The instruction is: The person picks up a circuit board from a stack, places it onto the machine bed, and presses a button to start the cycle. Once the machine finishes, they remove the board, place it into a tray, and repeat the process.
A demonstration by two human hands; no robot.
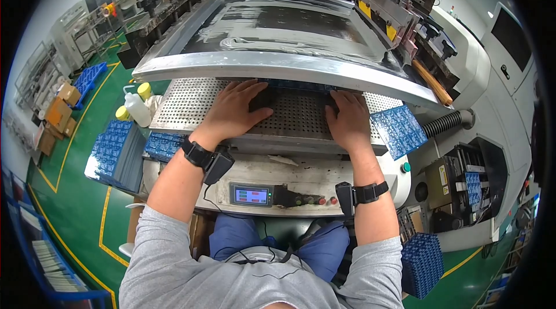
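A blue patterned panel (298, 85) lies on the perforated metal bed (191, 97), mostly hidden beneath the raised screen-printing frame (278, 66). My left hand (234, 111) rests at the panel's left near corner, fingers stretched forward and thumb spread. At the right near corner is my right hand (350, 118), its fingers extended and partly shaded under the frame. Neither hand visibly wraps round the panel; fingertip contact is hard to make out. Another blue panel (399, 130) sticks out past the bed's right edge. Grey-white ink is smeared over the screen (289, 25).
Stacks of blue panels stand at the left (119, 155) and lower right (423, 262). A white squeeze bottle (137, 109) sits left of the bed. A wooden-handled tool (431, 82) leans on the frame's right corner. A control panel (251, 194) faces me below.
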